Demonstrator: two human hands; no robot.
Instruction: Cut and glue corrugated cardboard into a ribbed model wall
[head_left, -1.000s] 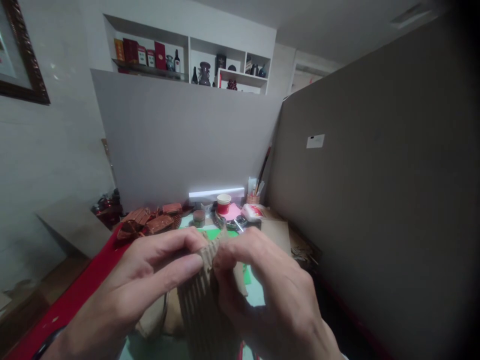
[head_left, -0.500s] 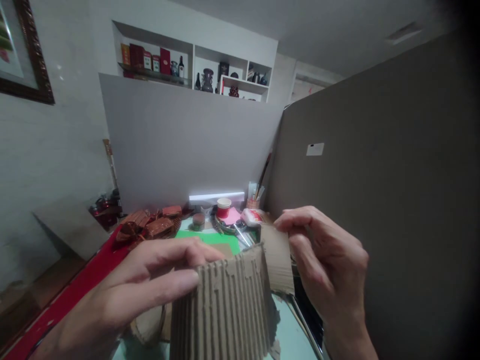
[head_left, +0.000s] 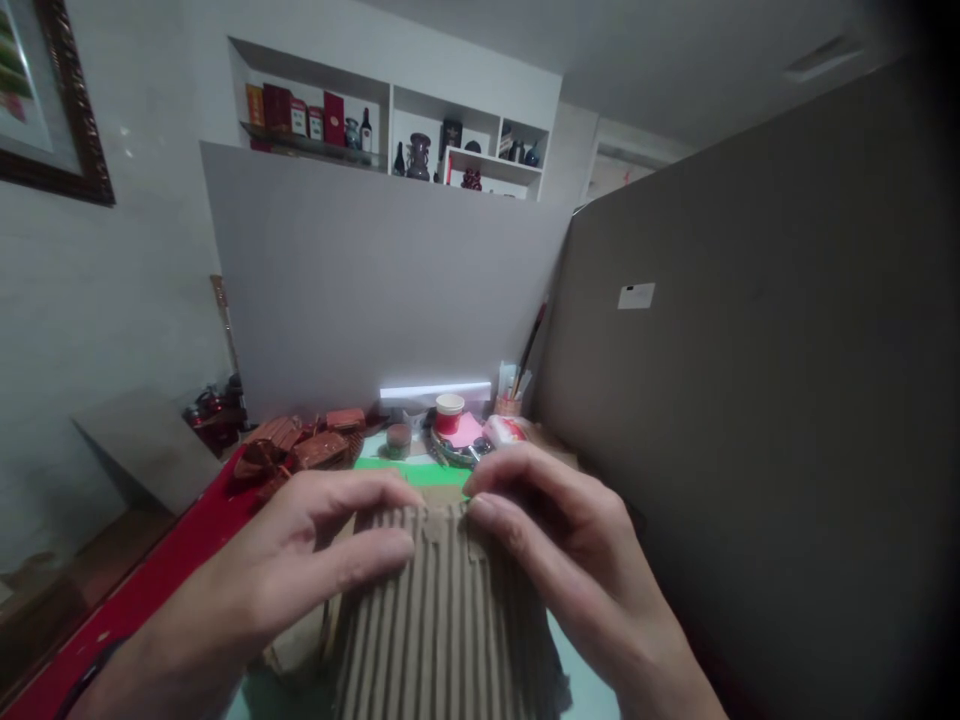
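A piece of corrugated cardboard [head_left: 439, 630] stands up in front of me, its ridges running up and down and shreds of torn paper clinging near its top edge. My left hand [head_left: 300, 560] pinches that edge at the left, thumb on the near face and fingers behind. Close beside it, my right hand [head_left: 570, 550] pinches the same edge between thumb and fingers. The fingertips behind the sheet are hidden. Beyond the cardboard, a bright green sheet [head_left: 412, 472] lies on the table.
A red-and-white paper cup [head_left: 449, 412] stands on a round tray by pink paper. Further right is a brush holder [head_left: 508, 403]. Brown-red blocks [head_left: 322, 450] lie at left by a red edge [head_left: 150, 590]. Grey panels [head_left: 390, 270] rise behind and at right.
My right hand has moved left, from a torn cardboard strip at the right to the top edge of the corrugated piece. The strip no longer shows. My left hand stays nearly in place.
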